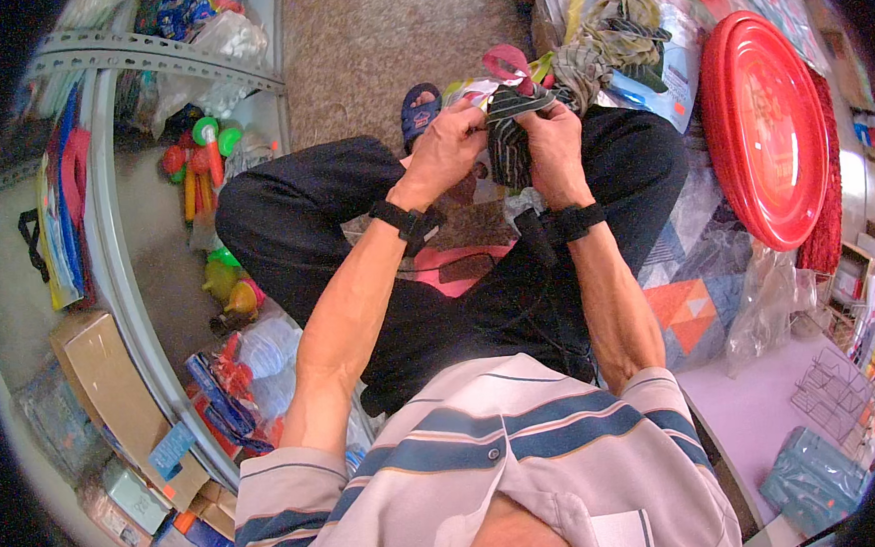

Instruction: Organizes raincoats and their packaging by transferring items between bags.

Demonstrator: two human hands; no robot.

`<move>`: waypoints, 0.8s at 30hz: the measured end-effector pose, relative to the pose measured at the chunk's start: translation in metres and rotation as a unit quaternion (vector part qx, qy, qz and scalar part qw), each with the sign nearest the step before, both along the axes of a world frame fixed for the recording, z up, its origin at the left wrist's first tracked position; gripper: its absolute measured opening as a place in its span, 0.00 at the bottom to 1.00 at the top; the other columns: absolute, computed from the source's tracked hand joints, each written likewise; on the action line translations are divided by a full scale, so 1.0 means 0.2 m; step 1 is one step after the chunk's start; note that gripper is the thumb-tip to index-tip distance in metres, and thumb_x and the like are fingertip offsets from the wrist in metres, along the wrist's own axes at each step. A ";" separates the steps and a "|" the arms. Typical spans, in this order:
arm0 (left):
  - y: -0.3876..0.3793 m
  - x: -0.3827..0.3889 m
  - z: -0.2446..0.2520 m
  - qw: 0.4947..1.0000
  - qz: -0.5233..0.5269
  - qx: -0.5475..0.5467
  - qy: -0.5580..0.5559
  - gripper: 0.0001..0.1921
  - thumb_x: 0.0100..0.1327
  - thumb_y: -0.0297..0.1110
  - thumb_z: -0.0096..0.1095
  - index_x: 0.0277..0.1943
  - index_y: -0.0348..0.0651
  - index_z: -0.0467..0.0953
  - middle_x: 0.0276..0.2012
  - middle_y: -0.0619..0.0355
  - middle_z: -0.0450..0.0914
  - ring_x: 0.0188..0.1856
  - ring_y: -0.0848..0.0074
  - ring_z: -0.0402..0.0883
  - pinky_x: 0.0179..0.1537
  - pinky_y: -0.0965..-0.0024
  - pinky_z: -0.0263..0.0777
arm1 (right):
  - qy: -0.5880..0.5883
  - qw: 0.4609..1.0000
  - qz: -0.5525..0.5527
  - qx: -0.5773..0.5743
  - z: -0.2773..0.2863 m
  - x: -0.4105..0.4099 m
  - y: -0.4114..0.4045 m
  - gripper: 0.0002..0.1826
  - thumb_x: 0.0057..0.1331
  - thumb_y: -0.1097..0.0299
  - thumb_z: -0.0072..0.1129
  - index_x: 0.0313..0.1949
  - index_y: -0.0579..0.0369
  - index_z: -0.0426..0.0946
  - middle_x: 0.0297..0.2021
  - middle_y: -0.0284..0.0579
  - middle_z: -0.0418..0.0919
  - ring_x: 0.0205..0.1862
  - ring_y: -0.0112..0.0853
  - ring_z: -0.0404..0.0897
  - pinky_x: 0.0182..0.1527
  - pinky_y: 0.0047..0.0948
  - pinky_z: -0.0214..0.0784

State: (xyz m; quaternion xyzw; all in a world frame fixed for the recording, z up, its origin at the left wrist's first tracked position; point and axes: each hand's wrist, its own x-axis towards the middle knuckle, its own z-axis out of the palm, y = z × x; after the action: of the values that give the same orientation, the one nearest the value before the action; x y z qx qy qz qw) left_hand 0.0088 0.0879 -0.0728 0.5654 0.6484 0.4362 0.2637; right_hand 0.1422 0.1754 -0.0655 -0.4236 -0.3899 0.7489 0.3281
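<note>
A dark cloth with light stripes (pixel 509 152) hangs gathered between my hands, above my parted knees. My right hand (pixel 556 142) pinches its right side between thumb and fingers. On the other side, my left hand (pixel 446 146) has its fingertips closed at the cloth's upper left edge; the exact hold is partly hidden. A pink fabric loop (pixel 507 65) rises just behind the cloth. Crumpled grey striped fabric (pixel 579 73) lies against the right side of the bundle, beside my right hand. Both wrists wear black straps.
A metal shelf frame (pixel 107 218) stands at the left, with colourful plastic toys (pixel 201 156) and a cardboard box (pixel 118 398). Red oval trays (pixel 767 133) are stacked at the right. A blue sandal (pixel 420 113) is on the brown floor (pixel 392 28) ahead. A wire rack (pixel 832 396) sits lower right.
</note>
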 end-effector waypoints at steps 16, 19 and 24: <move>-0.03 -0.06 -0.06 0.999 -0.025 -0.043 -0.012 0.07 0.62 0.26 0.58 0.41 0.33 0.75 0.39 0.48 0.76 0.44 0.58 0.76 0.49 0.64 0.69 | 0.042 0.999 -0.003 0.004 0.06 -0.01 0.07 0.05 0.63 0.75 0.60 0.38 0.60 0.80 0.32 0.35 0.82 0.30 0.22 0.78 0.33 0.23 0.70; -0.01 -0.08 -0.05 1.000 -0.027 -0.005 0.006 0.07 0.62 0.28 0.60 0.40 0.34 0.76 0.35 0.49 0.75 0.41 0.60 0.76 0.46 0.64 0.69 | 0.095 0.995 -0.016 -0.017 0.05 0.00 0.07 0.05 0.63 0.73 0.61 0.38 0.60 0.80 0.32 0.35 0.83 0.29 0.22 0.78 0.33 0.23 0.70; 0.00 -0.16 0.02 0.992 -0.022 -0.103 -0.065 0.07 0.61 0.30 0.64 0.39 0.36 0.79 0.33 0.53 0.76 0.37 0.68 0.76 0.43 0.67 0.69 | 0.040 0.996 -0.066 -0.036 -0.02 0.06 0.08 0.05 0.65 0.70 0.60 0.37 0.58 0.80 0.31 0.36 0.82 0.29 0.23 0.79 0.32 0.23 0.70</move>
State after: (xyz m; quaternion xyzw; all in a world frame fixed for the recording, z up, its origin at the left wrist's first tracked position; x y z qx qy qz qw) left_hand -0.0232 0.0877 -0.0687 0.5198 0.6591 0.3970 0.3712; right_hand 0.1546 0.1913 -0.0705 -0.4294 -0.3204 0.7554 0.3773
